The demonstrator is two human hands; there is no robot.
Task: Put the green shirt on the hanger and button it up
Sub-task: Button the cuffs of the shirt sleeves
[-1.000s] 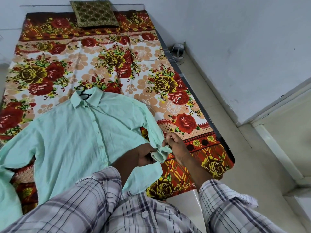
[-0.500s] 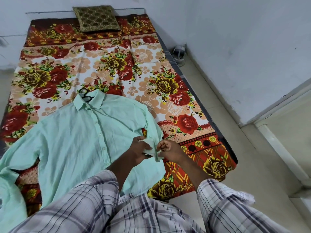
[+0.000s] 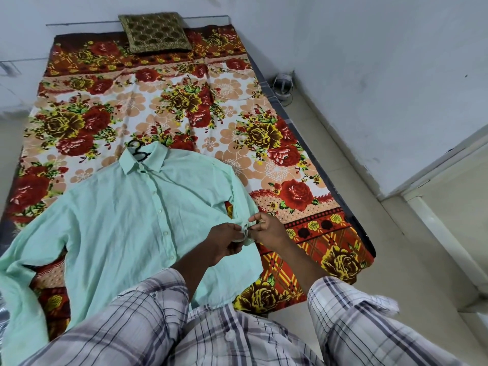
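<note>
The light green shirt [image 3: 126,220] lies flat on the bed, collar away from me, its front placket closed with a row of buttons down the middle. The black hanger [image 3: 137,151] shows only as a hook poking out of the collar. The shirt's right sleeve runs down to its cuff [image 3: 245,232], lifted between my hands. My left hand [image 3: 224,241] pinches the cuff from the left. My right hand [image 3: 266,229] pinches the same cuff from the right, fingertips close to the left hand's. The shirt's left sleeve trails off toward the lower left.
A floral bedsheet [image 3: 184,101] covers the mattress. A dark patterned cushion [image 3: 154,31] sits at the head of the bed. A white cable [image 3: 237,93] lies on the sheet, and a small white device [image 3: 282,84] stands on the floor by the wall. Tiled floor [image 3: 396,247] runs along the right.
Both hands have lifted the cuff a little up the bed and come closer together on it. The camera has tilted slightly downward.
</note>
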